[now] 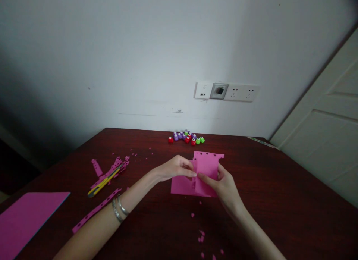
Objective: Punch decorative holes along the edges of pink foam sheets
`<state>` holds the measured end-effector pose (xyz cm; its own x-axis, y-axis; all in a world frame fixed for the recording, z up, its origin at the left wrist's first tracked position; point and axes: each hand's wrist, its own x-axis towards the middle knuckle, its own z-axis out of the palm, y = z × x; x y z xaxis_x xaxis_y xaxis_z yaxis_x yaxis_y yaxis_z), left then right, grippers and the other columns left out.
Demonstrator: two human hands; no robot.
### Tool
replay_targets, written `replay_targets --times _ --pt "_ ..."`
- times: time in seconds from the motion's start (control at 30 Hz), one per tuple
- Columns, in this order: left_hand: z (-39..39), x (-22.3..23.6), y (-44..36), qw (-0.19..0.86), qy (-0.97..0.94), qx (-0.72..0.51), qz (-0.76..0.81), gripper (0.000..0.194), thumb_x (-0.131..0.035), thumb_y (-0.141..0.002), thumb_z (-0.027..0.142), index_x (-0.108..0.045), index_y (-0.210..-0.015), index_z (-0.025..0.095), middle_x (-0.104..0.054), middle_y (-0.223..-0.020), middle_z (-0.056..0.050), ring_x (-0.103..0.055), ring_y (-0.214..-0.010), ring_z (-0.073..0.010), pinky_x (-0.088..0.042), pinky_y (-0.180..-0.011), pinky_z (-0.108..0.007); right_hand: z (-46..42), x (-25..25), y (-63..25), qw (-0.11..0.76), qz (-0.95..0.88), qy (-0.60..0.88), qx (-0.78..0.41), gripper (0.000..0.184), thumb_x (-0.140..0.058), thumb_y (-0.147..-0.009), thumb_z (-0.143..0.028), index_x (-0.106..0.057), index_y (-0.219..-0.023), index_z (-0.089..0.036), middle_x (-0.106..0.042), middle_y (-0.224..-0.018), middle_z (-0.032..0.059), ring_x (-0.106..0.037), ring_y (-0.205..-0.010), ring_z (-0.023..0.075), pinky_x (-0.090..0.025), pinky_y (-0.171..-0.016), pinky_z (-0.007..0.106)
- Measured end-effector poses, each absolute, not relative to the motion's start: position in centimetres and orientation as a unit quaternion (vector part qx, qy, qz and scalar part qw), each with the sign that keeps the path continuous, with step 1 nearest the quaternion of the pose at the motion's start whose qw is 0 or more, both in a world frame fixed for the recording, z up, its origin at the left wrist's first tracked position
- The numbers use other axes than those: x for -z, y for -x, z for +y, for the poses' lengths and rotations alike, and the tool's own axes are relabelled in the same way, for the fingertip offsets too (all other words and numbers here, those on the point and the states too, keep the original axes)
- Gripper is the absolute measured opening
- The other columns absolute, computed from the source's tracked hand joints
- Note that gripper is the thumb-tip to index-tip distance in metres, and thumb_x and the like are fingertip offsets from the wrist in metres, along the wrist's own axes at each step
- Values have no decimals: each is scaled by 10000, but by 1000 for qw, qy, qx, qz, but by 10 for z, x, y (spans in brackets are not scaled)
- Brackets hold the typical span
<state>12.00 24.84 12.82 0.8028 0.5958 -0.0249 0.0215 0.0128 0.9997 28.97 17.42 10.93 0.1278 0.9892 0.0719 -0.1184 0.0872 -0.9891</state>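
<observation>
My right hand (223,181) grips a pink sheet of paper (207,168) by its right side, thumb on the front face. Small punched holes run along the top edge of that sheet. My left hand (179,168) has its thumb and fingertips pinched at the sheet's left edge, where a torn or punched strip shows. Another piece of pink paper (180,185) lies beneath, partly covered by the held sheet and both hands. Tiny pink paper cutouts (201,237) are scattered on the table below my hands.
A yellow utility knife (104,181) rests on punched pink strips (96,168) at the left. Several small red, purple and green craft punches (184,137) cluster near the wall. A stack of pink paper (30,219) lies at the near left of the dark table (279,200). Wall sockets (240,92) are behind.
</observation>
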Motion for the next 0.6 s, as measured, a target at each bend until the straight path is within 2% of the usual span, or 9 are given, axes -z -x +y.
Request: replay_targets --times 0.33,0.6 --pt "248 -125 -122 672 -670 -212 233 147 -718 -635 217 -652 -704 105 -627 -671 -22 -557 -632 -95 -422 -658 -235 169 -116 -285 574 -440 476 -499 428 -772 -563 -312 -620 -931 -156 -707 -880 73 -659 -697 215 -529 -650 342" --pt "249 -116 -122 743 -615 -191 184 251 -759 -587 246 -656 -756 92 -627 -740 -47 -573 -694 -118 -444 -729 -275 166 -117 -279 572 -410 431 -565 427 -791 -544 -314 -636 -906 -148 -709 -812 62 -658 -683 211 -516 -659 332"
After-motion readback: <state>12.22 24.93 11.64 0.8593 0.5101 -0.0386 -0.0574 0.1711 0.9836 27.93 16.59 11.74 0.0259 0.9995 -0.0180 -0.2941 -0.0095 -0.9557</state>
